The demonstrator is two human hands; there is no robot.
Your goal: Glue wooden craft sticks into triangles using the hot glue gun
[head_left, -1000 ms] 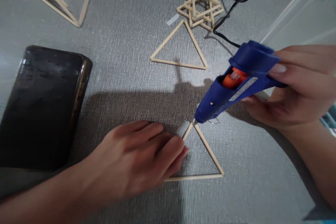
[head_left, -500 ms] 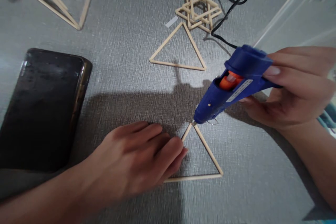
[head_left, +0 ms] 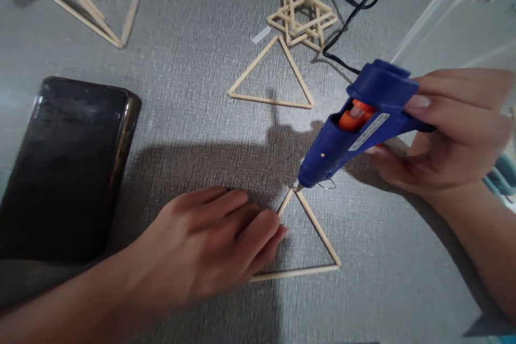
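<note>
My right hand (head_left: 451, 134) is wrapped round a blue glue gun (head_left: 346, 123) with an orange inner part. The gun's metal tip meets the top corner of a triangle of thin wooden sticks (head_left: 318, 228) lying on the grey textured surface. My left hand (head_left: 217, 236) pinches the left stick of that triangle a little below the corner, and its fingers hide the lower left part. Behind the hands lies a second wooden triangle (head_left: 271, 101), its upper corner close to a star-shaped stick piece (head_left: 302, 27).
On the left lies a black phone (head_left: 64, 172). Larger joined sticks (head_left: 135, 2) stand at the upper left. A black cord (head_left: 342, 32) runs to the gun. Near the star is a small white strip (head_left: 261, 35). Clear plastic sheeting (head_left: 455, 21) covers the upper right.
The glue gun's rear end has shifted up slightly, its tip still at the triangle's corner. My left hand has hardly moved.
</note>
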